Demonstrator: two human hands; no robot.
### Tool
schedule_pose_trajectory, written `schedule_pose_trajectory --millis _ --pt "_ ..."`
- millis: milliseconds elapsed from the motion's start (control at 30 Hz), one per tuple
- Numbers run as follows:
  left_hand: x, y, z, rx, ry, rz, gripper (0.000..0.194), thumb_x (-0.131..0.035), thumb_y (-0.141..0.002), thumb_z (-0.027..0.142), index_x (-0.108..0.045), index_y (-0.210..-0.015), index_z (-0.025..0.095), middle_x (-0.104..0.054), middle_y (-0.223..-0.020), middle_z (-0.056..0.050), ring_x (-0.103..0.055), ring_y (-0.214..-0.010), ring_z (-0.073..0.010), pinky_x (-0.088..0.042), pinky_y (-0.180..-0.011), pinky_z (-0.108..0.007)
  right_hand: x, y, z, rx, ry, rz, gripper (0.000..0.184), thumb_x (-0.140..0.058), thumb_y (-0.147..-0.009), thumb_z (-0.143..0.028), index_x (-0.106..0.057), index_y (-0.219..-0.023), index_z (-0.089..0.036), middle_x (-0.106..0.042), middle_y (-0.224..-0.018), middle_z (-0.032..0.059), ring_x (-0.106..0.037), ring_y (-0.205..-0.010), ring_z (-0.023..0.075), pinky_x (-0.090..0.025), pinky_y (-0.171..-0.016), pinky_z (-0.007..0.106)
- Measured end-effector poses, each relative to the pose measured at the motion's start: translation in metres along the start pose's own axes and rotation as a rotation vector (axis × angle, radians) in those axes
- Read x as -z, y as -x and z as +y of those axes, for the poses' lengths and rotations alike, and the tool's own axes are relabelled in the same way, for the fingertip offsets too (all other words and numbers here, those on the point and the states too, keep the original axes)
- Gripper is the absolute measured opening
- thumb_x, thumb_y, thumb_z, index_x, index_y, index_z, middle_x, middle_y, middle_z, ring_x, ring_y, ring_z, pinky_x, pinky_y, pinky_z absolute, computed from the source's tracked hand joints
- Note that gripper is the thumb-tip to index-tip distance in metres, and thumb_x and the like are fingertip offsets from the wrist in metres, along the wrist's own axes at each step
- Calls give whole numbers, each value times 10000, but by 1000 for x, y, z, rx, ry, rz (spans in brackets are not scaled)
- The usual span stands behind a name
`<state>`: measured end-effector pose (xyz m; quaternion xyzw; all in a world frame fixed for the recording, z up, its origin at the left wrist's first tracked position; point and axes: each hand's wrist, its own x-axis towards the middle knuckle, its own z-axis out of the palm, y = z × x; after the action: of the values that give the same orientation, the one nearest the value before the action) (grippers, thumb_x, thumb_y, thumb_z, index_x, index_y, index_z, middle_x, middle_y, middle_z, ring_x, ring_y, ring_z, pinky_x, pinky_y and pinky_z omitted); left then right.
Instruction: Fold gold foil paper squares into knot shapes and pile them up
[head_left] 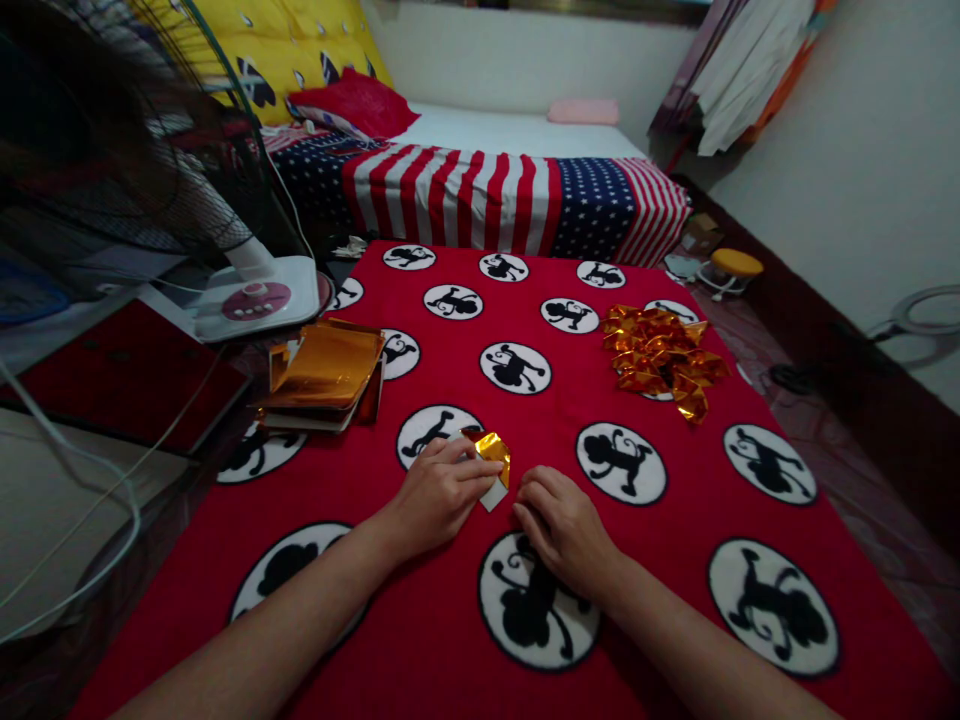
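A partly folded sheet of gold foil paper lies on the red cloth in front of me, shiny gold on one face and pale on the other. My left hand is closed on its left side, fingers pressed over the paper. Just right of the paper, my right hand rests on the cloth with its fingers curled together and nothing visible in them; a small gap separates it from the paper.
A stack of gold foil sheets lies at the left edge of the red monkey-print cloth. Folded gold foil pieces are heaped at the right. An electric fan stands at the left, with cables nearby. Behind is a bed.
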<state>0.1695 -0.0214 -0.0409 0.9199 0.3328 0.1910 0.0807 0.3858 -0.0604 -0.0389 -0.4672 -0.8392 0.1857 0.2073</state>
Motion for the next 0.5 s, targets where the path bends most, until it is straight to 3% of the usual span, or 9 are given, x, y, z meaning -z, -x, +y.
schedule_pose_trajectory --millis 133,367,500 --pt "-2 1 1 10 -4 2 278 -493 -922 200 -659 -1142 236 -675 -1215 -25 -520 -1060 -243 -372 -849 -410 -1 -5 0 -62 68 -16 321 -465 -958 -263 -510 -1265 -184 -568 -1005 87 -546 -880 195 -449 -775 308" --pt "-5 2 1 16 5 5 261 -500 -921 193 -663 -1119 235 -669 -1224 -5 -515 -1039 -232 -392 -843 -411 -6 -11 2 -190 224 24 348 -348 -993 -227 -549 -1274 -175 -550 -934 76 -550 -770 171 -436 -677 276" --pt "-4 2 3 32 19 5 262 -502 -916 187 -656 -1124 232 -674 -1209 -11 -519 -1020 -228 -406 -824 -407 -8 -10 -1 -128 194 35 351 -394 -983 -253 -533 -1297 -180 -561 -968 76 -560 -789 165 -435 -690 268"
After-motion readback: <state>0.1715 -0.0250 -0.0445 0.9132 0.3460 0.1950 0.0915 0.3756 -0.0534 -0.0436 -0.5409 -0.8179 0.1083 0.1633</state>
